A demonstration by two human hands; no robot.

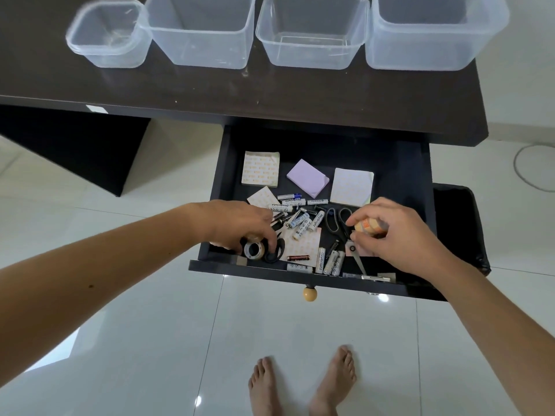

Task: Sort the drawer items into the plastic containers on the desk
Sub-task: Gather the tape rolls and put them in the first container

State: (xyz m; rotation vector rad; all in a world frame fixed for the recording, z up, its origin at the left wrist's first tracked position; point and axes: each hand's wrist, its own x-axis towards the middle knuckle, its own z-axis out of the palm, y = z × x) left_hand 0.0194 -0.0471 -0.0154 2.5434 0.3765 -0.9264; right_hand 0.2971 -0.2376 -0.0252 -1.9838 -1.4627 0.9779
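Note:
The dark drawer [399,172] stands pulled out under the desk. Inside lie several sticky-note pads, among them a purple pad [307,177], several white batteries [301,225] and black rubber bands [332,220]. My left hand [237,223] reaches into the drawer's front left corner, its fingers curled around a clear tape roll [253,250] beside black scissors [274,253]. My right hand [396,232] grips an orange-brown tape roll [367,227] above a second pair of scissors [359,261]. Several clear plastic containers stand on the desk, the smallest [108,36] at the left.
The dark desk top [270,91] overhangs the drawer's back. A black bin [462,223] stands right of the drawer. A round wooden knob [310,293] sticks out from the drawer front. My bare feet [303,382] stand on glossy white tiles; a cable [518,172] loops at far right.

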